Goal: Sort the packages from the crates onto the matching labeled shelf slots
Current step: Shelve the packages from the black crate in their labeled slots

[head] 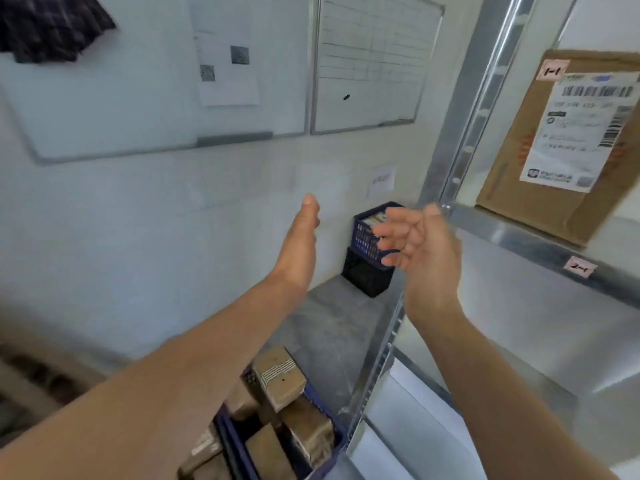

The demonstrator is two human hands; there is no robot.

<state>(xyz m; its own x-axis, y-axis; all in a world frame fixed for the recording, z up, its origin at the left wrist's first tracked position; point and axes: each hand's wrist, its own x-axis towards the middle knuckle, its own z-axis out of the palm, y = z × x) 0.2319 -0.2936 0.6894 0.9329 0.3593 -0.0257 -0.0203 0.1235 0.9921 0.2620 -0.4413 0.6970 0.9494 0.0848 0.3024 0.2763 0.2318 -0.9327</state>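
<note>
Both hands are raised in mid-frame and hold nothing. The left hand (300, 244) is seen edge-on with its fingers (310, 209) straight and together. The right hand (424, 252) has its fingers (391, 231) loosely curled and slightly apart.

A cardboard package (519, 168) stands on the metal shelf (512, 237) at the upper right, well apart from the right fingers. Its long axis is roughly upright, leaning in the frame. The shipping label faces the camera, and a pink tag reading 1-1 (553, 70) sits at its top corner. A 2-1 tag (580, 267) sits on the shelf edge.

At bottom centre, a blue crate (322, 407) holds several brown packages (280, 379) lying at mixed angles. Behind the hands, another blue crate (363, 237) sits on a black crate (367, 278); its contents are unclear.
</note>
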